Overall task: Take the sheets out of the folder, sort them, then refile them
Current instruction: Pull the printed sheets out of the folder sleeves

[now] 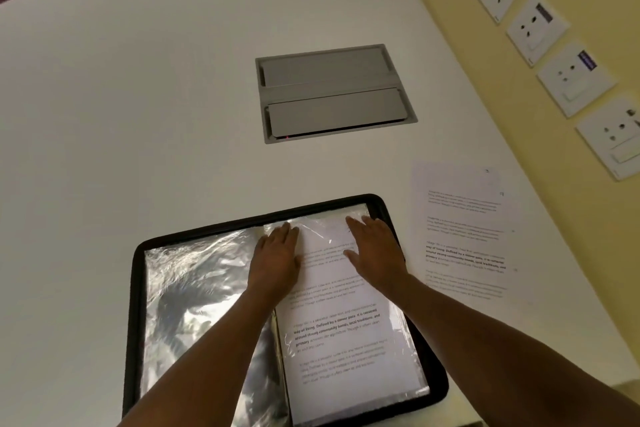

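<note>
A black folder (135,305) lies open on the white table, with clear plastic sleeves on both sides. The left sleeve (194,291) looks empty and crinkled. The right sleeve holds a printed sheet (339,333) with paragraphs of text. My left hand (277,253) rests flat near the spine at the top of the right page, fingers together. My right hand (375,246) lies flat on the sleeve's upper right, fingers spread toward the top edge. Another printed sheet (464,236) lies loose on the table to the right of the folder.
A grey recessed cable box (332,94) with two closed lids sits in the table (138,97) beyond the folder. The yellow wall on the right carries several white socket plates (575,80). The table's right edge runs close to the loose sheet.
</note>
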